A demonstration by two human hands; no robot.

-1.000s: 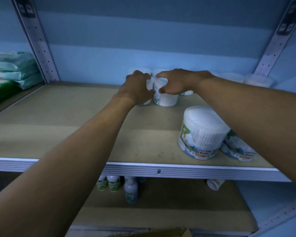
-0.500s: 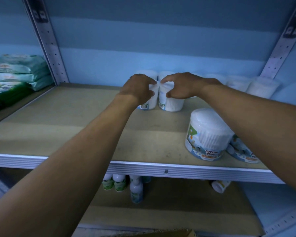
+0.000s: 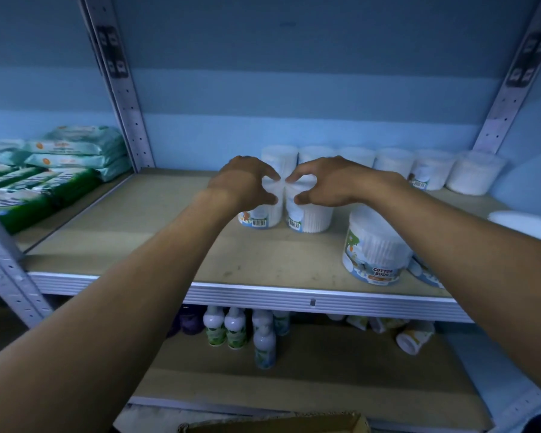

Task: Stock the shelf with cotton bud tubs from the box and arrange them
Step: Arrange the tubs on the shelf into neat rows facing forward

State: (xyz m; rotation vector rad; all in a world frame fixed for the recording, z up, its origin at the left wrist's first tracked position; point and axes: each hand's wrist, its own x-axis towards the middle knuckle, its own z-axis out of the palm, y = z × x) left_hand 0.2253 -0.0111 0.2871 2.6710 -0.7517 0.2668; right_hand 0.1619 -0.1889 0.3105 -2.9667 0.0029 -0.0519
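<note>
Two white cotton bud tubs stand side by side mid-shelf. My left hand (image 3: pixel 244 182) grips the left tub (image 3: pixel 258 215) from above, and my right hand (image 3: pixel 322 182) grips the right tub (image 3: pixel 310 217) the same way. A row of several more tubs (image 3: pixel 397 164) lines the back wall. A larger-looking tub labelled "Cotton Buds" (image 3: pixel 375 248) stands near the shelf's front edge at right, with another tub (image 3: pixel 422 270) lying tilted behind my right forearm. The cardboard box (image 3: pixel 272 425) peeks in at the bottom.
The wooden shelf (image 3: pixel 138 239) has bare board on its left half. Stacked wipe packs (image 3: pixel 53 164) fill the neighbouring bay at left. Small bottles (image 3: pixel 231 329) stand on the lower shelf, one jar (image 3: pixel 414 337) lying on its side. Metal uprights (image 3: pixel 119 89) frame the bay.
Both hands have drawn the two tubs a little forward from the back row. The view has pulled back and tilted, revealing more of the back row and left bay.
</note>
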